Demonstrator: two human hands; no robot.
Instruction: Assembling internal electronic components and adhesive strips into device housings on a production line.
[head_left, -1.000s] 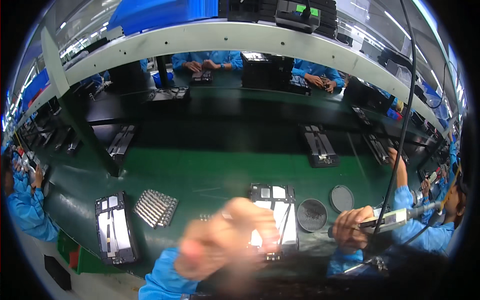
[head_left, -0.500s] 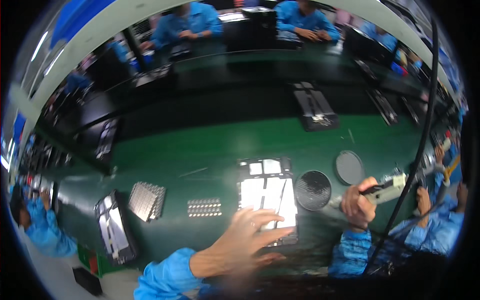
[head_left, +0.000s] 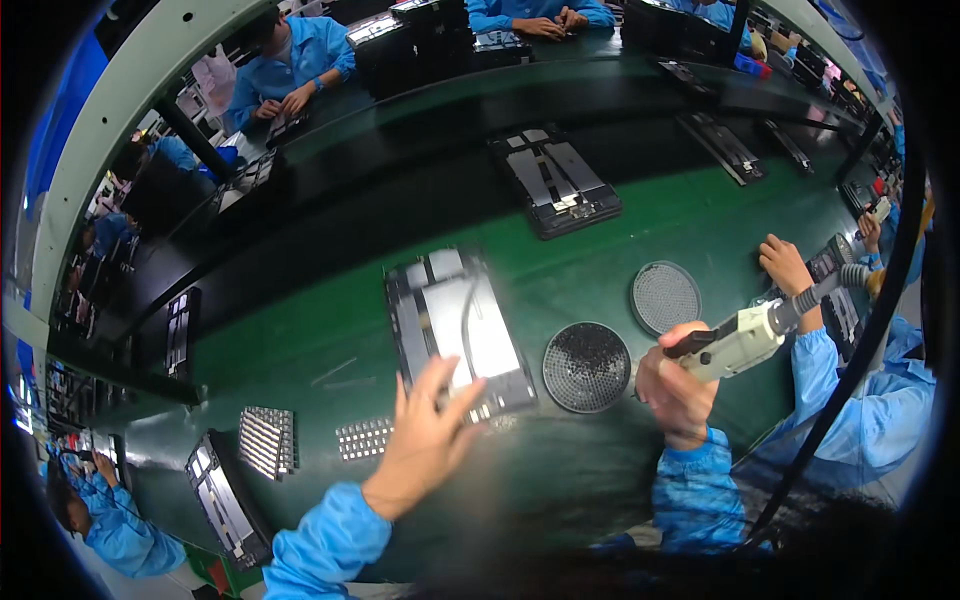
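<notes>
An opened tablet-like device [head_left: 472, 325] with a silvery inside and dark rim lies tilted in front of me. My left hand [head_left: 425, 440] has its fingers spread at the device's near edge, fingertips overlapping it; I cannot tell how firmly they touch. In my right hand [head_left: 682, 392], fingers wrap around a pale power screwdriver [head_left: 745, 343] with a dark lever. Its tip, partly hidden by the blurred hand, points toward a round black dish [head_left: 587, 367] of tiny dark pieces, perhaps screws. Behind that dish sits a round grey one [head_left: 666, 298].
A small sheet of metal parts [head_left: 362, 439] and a stack of similar sheets [head_left: 267, 443] lie left. Other opened devices rest at near left [head_left: 228, 500] and farther back [head_left: 556, 180]. A black cable [head_left: 850, 380] hangs at right, by a co-worker's arm [head_left: 815, 370]. Co-workers sit opposite.
My view has shifted. The device now lies farther from me and more tilted relative to the dishes, and my left hand has gone from over it to its near edge. The screwdriver stays in my right hand.
</notes>
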